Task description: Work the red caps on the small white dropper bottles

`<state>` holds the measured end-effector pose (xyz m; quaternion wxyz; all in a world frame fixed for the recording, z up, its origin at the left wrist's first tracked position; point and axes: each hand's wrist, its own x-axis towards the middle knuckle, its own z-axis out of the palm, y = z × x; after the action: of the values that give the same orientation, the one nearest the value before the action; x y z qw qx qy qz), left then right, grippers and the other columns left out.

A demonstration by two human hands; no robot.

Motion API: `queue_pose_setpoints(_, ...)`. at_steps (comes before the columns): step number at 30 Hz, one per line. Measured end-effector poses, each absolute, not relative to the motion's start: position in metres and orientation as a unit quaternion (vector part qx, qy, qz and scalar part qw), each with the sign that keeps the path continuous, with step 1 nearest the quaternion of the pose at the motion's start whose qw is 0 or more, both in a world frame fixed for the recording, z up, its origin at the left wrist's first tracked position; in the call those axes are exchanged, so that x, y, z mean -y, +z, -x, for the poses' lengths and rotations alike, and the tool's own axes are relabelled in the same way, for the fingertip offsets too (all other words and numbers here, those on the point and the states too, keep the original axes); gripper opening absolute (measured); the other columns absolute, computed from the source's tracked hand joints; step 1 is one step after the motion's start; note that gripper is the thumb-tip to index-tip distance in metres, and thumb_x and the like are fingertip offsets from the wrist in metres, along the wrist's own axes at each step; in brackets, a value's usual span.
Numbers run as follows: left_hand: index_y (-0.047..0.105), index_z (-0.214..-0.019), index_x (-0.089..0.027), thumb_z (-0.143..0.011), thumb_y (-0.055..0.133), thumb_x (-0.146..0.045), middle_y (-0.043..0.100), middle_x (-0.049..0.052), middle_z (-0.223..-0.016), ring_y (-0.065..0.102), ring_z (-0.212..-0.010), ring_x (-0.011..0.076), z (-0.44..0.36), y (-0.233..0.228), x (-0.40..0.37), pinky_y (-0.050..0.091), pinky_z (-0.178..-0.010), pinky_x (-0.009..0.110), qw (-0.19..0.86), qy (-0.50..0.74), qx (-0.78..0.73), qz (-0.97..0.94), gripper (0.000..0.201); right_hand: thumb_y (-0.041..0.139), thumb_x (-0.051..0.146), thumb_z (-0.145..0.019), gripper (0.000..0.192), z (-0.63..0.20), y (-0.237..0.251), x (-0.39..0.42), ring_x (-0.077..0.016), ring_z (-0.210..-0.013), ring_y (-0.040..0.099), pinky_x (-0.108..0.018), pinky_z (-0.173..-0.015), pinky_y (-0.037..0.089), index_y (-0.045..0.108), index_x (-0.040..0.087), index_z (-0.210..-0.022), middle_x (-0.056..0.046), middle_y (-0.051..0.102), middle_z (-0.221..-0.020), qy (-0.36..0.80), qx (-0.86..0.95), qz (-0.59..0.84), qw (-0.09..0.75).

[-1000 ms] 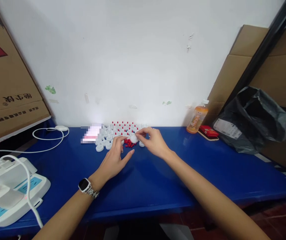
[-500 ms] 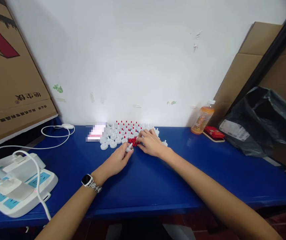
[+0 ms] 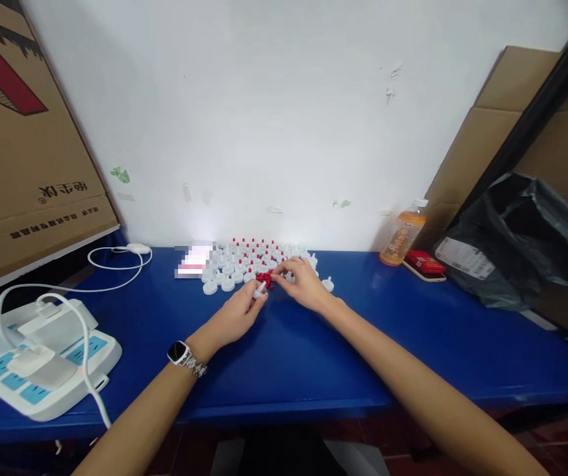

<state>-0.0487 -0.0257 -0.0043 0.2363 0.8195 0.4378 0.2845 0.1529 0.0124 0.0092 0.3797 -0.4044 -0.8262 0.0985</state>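
Note:
My left hand (image 3: 240,312) is closed around a white nozzle cap (image 3: 260,289), its pointed tip sticking up between thumb and fingers. To the right, my right hand (image 3: 301,283) has thumb and forefinger pinched together at the edge of a pile of small red tip caps (image 3: 264,277); whatever is in the pinch is too small to make out. Behind both hands stand many white nozzle caps (image 3: 227,283) in a cluster, several at the back topped with red tips (image 3: 252,240). A single white nozzle cap (image 3: 328,285) stands right of my right hand.
A lit phone screen (image 3: 197,259), blurred, is left of the cluster. On the blue table (image 3: 313,370) are a white power strip (image 3: 50,406) with cables at left, an orange drink bottle (image 3: 403,235), a red packet (image 3: 426,262) on a phone, and a black plastic bag (image 3: 516,244) at right.
My right hand's fingers have drawn back from over the red tip caps into a pinch at the pile's edge. My left hand keeps its nozzle cap. The view has shifted slightly.

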Motion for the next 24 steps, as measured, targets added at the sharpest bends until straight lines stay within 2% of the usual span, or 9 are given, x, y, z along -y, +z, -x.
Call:
queue_pose_setpoints(2,0.047,-0.1,-0.021,-0.1,0.033,-0.045,0.057,0.002,-0.087,0.055,-0.078,0.0183,0.047,-0.004,0.027,0.044,-0.073,0.032,0.233,0.284,-0.434,-0.823,0.027,0.057,0.034,-0.091,0.019,-0.145,0.006,-0.008,-0.0165,-0.077,0.059,-0.03,-0.074,0.042,0.068,0.02,-0.09,-0.002,0.07,-0.084,0.201,0.754,0.406,0.476)
queue_pose_setpoints(4,0.047,-0.101,-0.021,-0.1,0.032,-0.044,0.059,0.003,-0.091,0.057,-0.082,0.0194,0.045,-0.004,0.028,0.044,-0.076,0.033,0.233,0.285,-0.428,-0.825,0.027,0.059,0.037,-0.089,0.021,-0.135,0.002,-0.002,-0.0159,-0.071,0.059,-0.028,-0.067,0.043,0.069,0.019,-0.089,-0.003,0.071,-0.083,0.271,0.692,0.403,0.534)
queue_pose_setpoints(9,0.047,-0.103,-0.021,-0.101,0.032,-0.044,0.061,0.006,-0.098,0.06,-0.089,0.0218,0.042,-0.008,0.029,0.046,-0.078,0.035,0.223,0.289,-0.443,-0.819,0.028,0.067,0.04,-0.082,0.021,-0.116,-0.005,0.006,-0.0162,-0.065,0.06,-0.028,-0.063,0.046,0.071,0.019,-0.083,-0.003,0.071,-0.075,0.353,0.624,0.395,0.574)
queue_pose_setpoints(15,0.047,-0.106,-0.021,-0.101,0.031,-0.045,0.062,0.009,-0.105,0.061,-0.094,0.0241,0.039,-0.009,0.03,0.048,-0.08,0.038,0.208,0.29,-0.44,-0.824,0.029,0.073,0.041,-0.077,0.023,-0.112,-0.009,0.006,-0.0134,-0.06,0.055,-0.026,-0.059,0.044,0.065,0.019,-0.075,-0.001,0.066,-0.07,0.343,0.586,0.398,0.618)
queue_pose_setpoints(20,0.047,-0.108,-0.02,-0.101,0.032,-0.041,0.062,0.011,-0.109,0.062,-0.098,0.0254,0.037,-0.011,0.03,0.05,-0.084,0.041,0.202,0.308,-0.438,-0.82,0.027,0.071,0.039,-0.079,0.022,-0.108,-0.011,0.011,-0.0136,-0.063,0.054,-0.027,-0.062,0.044,0.066,0.018,-0.073,-0.001,0.065,-0.07,0.314,0.591,0.402,0.625)
queue_pose_setpoints(24,0.044,-0.121,-0.018,-0.101,0.032,-0.036,0.058,0.016,-0.124,0.059,-0.114,0.0262,0.034,-0.012,0.031,0.048,-0.096,0.043,0.205,0.354,-0.413,-0.814,0.029,0.069,0.036,-0.082,0.018,-0.107,-0.012,0.014,-0.0151,-0.073,0.056,-0.028,-0.068,0.044,0.066,0.019,-0.075,-0.002,0.065,-0.077,0.277,0.605,0.382,0.641)
